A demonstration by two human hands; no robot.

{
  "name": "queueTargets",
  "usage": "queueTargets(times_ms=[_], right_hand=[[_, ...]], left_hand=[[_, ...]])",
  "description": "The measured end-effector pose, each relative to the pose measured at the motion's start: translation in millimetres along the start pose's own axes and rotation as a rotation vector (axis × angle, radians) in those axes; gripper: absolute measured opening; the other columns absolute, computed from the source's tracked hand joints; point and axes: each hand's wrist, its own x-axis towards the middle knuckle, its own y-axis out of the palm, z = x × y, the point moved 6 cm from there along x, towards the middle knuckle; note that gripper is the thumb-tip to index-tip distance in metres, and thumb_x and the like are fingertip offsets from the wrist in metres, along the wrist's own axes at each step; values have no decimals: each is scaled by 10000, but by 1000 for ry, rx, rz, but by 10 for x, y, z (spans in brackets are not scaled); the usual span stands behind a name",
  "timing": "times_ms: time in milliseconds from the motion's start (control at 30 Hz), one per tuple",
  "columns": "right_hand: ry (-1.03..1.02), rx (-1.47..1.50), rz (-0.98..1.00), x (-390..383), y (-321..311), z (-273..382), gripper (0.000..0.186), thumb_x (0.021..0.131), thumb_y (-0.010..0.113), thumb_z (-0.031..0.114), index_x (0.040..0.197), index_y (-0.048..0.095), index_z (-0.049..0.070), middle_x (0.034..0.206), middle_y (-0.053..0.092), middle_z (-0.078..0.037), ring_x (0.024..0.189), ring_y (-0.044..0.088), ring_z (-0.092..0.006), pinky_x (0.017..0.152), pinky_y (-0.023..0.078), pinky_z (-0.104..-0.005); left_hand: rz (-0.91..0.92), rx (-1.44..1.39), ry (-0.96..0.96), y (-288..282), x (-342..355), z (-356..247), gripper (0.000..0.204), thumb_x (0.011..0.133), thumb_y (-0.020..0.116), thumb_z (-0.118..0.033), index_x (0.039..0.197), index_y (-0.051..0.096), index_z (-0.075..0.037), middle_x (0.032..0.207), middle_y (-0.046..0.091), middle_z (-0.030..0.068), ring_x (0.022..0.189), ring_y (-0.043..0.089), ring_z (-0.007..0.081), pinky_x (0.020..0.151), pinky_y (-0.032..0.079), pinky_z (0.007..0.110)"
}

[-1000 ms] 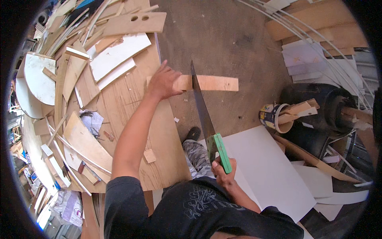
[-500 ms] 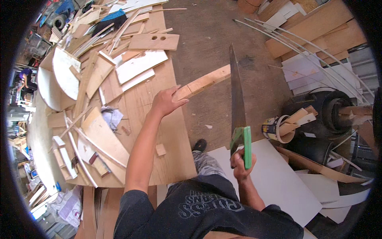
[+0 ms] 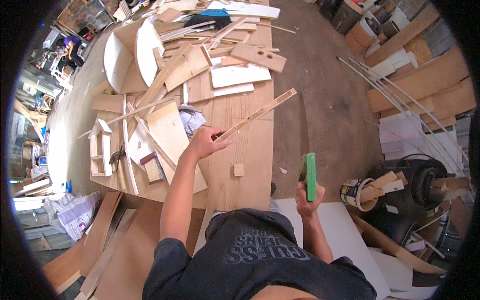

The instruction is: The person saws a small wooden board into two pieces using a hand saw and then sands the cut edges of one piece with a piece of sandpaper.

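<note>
My left hand (image 3: pixel 206 143) grips the near end of a narrow wooden strip (image 3: pixel 257 114), which slants away to the right over the workbench, its far end past the edge. My right hand (image 3: pixel 306 199) is closed round the green handle (image 3: pixel 311 175) of a handsaw, out to the right of the bench. The saw's blade points away from me, nearly edge-on and hard to make out against the floor; it is apart from the strip. Below the strip, a small square wood block (image 3: pixel 238 170) sits on the workbench (image 3: pixel 225 192).
Offcuts and boards cover the bench's far part, with a curved white-sided piece (image 3: pixel 120 60) at left and a hammer-like tool (image 3: pixel 117 157) nearer. A bucket of scraps (image 3: pixel 357 192), a black drum (image 3: pixel 422 182) and long pale rods (image 3: pixel 385 90) stand right. Another person (image 3: pixel 72 50) bends far left.
The view has swung left. The strip has turned so that a narrower face shows, and its far end no longer lies beside the saw blade. Both hands keep their grips.
</note>
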Motion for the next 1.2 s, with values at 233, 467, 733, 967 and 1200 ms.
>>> queueTargets(times_ms=[233,467,733,967,1200], right_hand=[[-39,-422,52,-255,957,87,163,917,749,176,878,661,45,687,597,-227,608,673,-393,567,501,-443],[-80,-690,306,-525,2087,-619,251,864,767,257,1033,669,99,879,723,-185,822,705,-436,694,566,-533],[-141,-723,536,-782,2728,-868,470,807,803,216,1220,655,49,1116,710,-210,1020,704,-401,853,580,-504],[-131,-401,311,-118,2441,303,429,865,776,109,1281,674,72,1255,659,-171,1124,674,-359,946,576,-432],[-693,-897,723,661,2525,1459,669,825,849,275,1442,600,201,1396,601,-92,1319,592,-318,1204,409,-475]], left_hand=[[-120,-220,-69,-509,-479,433,464,888,831,-362,1216,798,-34,815,772,68,711,710,104,695,562,280],[-140,-414,-94,-628,-849,987,459,905,829,-339,1153,790,45,840,766,73,701,687,105,663,546,285],[-23,-556,-113,-627,-1125,1224,433,949,772,-382,1064,781,35,862,740,64,768,681,123,720,532,297],[-44,-289,-11,-860,-1234,1153,478,916,801,-413,1140,779,9,960,761,116,874,713,200,791,549,340],[-62,260,218,-997,-1274,549,655,760,875,-377,1317,715,-71,1213,721,135,1028,717,369,949,569,433]])
